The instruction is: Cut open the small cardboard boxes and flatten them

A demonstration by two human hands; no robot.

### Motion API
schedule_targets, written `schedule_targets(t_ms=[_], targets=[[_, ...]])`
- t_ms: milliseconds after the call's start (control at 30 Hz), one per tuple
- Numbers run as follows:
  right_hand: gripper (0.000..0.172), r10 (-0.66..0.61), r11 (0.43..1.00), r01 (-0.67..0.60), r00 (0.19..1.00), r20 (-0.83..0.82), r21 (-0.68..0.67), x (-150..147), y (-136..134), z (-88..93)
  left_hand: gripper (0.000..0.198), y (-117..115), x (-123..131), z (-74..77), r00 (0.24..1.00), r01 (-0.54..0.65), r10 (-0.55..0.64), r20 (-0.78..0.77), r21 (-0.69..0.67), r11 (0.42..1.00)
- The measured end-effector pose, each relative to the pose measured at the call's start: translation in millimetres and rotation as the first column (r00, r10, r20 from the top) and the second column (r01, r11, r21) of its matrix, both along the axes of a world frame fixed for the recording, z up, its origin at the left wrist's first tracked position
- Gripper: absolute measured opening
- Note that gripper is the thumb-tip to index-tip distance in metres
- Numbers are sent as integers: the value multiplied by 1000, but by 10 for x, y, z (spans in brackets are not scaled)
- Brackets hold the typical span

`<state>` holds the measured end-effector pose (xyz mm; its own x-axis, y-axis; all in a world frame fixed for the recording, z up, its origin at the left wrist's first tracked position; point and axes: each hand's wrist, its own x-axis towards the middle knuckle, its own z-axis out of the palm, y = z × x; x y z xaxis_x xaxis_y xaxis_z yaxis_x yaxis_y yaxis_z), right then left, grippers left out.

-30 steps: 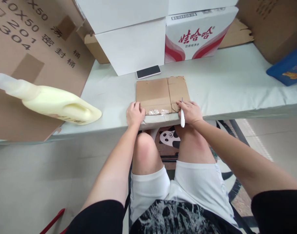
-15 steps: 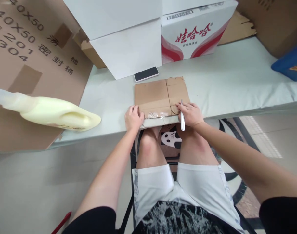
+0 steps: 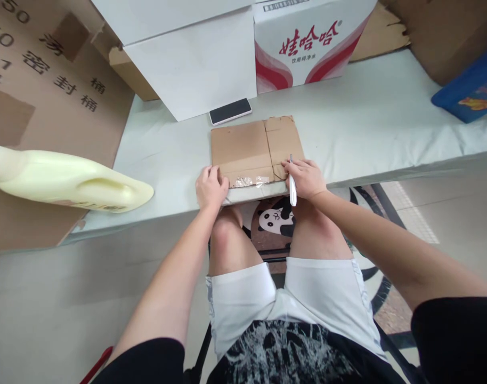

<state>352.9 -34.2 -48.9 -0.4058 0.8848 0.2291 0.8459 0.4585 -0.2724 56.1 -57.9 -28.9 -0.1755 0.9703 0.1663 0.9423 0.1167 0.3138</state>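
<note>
A flat piece of brown cardboard (image 3: 243, 149) lies near the front edge of the table, creased to the right of its middle, with strips of clear tape along its near side. My left hand (image 3: 212, 188) is closed at its near left corner, fingers curled on the edge. At the near right corner, my right hand (image 3: 306, 178) rests against the cardboard and holds a slim white utility knife (image 3: 292, 191). The knife's metal tip points away from me, and its handle sticks out past the table edge. Some fingertips of both hands are hidden.
Behind the cardboard lies a phone (image 3: 230, 111) before a white box (image 3: 195, 74) and a red-and-white carton (image 3: 303, 53). A pale yellow bottle (image 3: 75, 181) and a large printed carton (image 3: 27, 122) stand left. At right is a blue container (image 3: 467, 96).
The whole view has shifted slightly, so things appear further left and higher. Both hands keep their places on the cardboard, and the knife stays in my right hand.
</note>
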Motion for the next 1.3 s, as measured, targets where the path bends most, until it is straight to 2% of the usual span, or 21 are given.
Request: schedule_targets(t_ms=[300, 667, 767, 1033, 1100, 1167, 1233, 1300], targets=[[25, 1, 999, -1, 1000, -12, 35, 10, 7, -64, 44, -7, -2, -7, 1000, 2, -2, 7, 2, 1000], [33, -15, 1000, 15, 1000, 27, 9, 7, -3, -23, 44, -7, 2, 6, 1000, -6, 6, 19, -8, 1000], [30, -18, 1000, 18, 1000, 21, 13, 3, -3, -20, 44, -7, 5, 10, 1000, -13, 13, 21, -14, 1000], [23, -40, 999, 36, 988, -148, -31, -3, -1, -56, 44, -3, -8, -14, 1000, -6, 6, 1, 11, 1000], [25, -99, 995, 91, 979, -178, -49, 22, 29, -60, 43, -4, -7, -13, 1000, -10, 10, -2, 11, 1000], [28, -217, 976, 208, 950, -224, -64, 55, 72, -53, 43, -6, -6, -12, 1000, -14, 14, -3, 13, 1000], [29, -357, 934, 349, 892, -276, -82, 82, 120, -37, 42, -7, -6, -14, 1000, -14, 14, 1, 17, 1000], [26, -457, 889, 439, 828, -324, -133, 96, 160, -21, 43, -8, -9, -19, 1000, -7, 7, 4, 20, 1000]])
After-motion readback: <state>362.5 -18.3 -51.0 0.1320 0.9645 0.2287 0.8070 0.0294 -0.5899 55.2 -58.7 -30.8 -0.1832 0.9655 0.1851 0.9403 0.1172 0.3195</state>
